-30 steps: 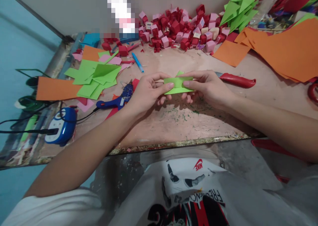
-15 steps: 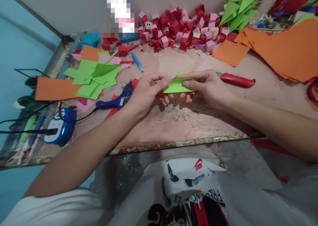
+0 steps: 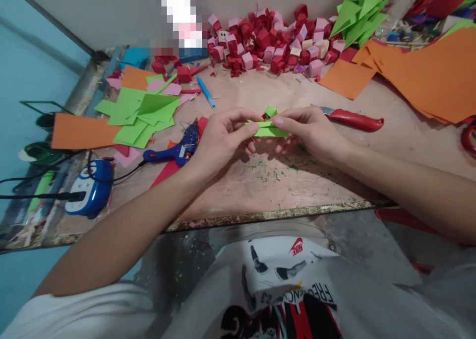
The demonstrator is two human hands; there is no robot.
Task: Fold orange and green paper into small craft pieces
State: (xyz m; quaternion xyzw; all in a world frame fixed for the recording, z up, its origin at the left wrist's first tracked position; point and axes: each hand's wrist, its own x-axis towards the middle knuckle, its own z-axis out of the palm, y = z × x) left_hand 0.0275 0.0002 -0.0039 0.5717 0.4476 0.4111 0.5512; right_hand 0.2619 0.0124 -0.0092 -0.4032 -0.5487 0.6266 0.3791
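Note:
A strip of folded green paper is held level above the table between both hands. My left hand pinches its left end between thumb and fingers. At the other end, my right hand presses it with thumb and forefinger. Just behind the fingertips sits a small green paper cube, partly hidden by the hands. A red-handled knife lies right of my right hand. Beside my left forearm rests a blue glue gun on red paper.
Red and pink paper cubes are heaped at the back. Green sheets lie to the left, orange sheets to the right. A blue pen and a blue power socket are on the left. Green scraps litter the table's front.
The green paper in my hands has been folded or tilted into a narrower strip. My right hand has shifted slightly left, and more of the small green cube behind it shows.

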